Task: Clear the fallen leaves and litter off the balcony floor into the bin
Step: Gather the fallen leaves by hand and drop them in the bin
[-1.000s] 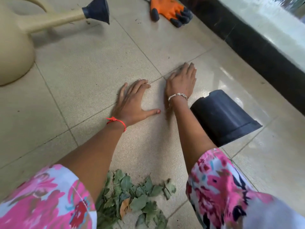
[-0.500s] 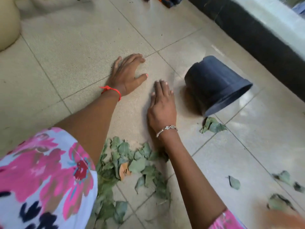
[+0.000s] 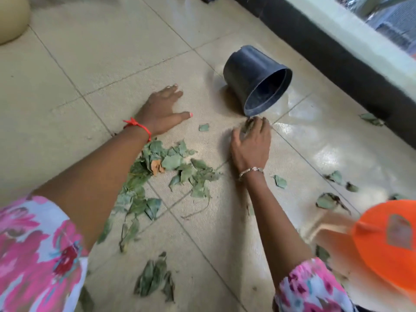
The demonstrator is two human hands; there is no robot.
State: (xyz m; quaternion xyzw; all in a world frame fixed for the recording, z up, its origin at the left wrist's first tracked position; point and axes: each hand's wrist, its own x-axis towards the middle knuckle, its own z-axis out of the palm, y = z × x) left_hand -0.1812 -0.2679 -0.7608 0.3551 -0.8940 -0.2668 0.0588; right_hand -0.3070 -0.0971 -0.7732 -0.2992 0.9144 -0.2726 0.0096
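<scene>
Lying on its side near the dark kerb (image 3: 337,61), the black pot (image 3: 247,73) has open floor tile (image 3: 108,64) to its left. The leaf pile (image 3: 171,163) sits between both forearms, with loose leaves (image 3: 280,181) scattered to the right. The left hand (image 3: 161,112) presses flat on the tile, fingers straight, thumb spread. The right hand (image 3: 252,145) curls its fingers round a leaf (image 3: 247,127) just beside the pot's rim.

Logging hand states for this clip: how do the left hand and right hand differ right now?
The left hand lies flat on the tile with fingers straight; the right hand curls its fingers over a leaf clump by the black pot. Left wears a red thread, right a silver bracelet. Both reach from floral sleeves.
</scene>
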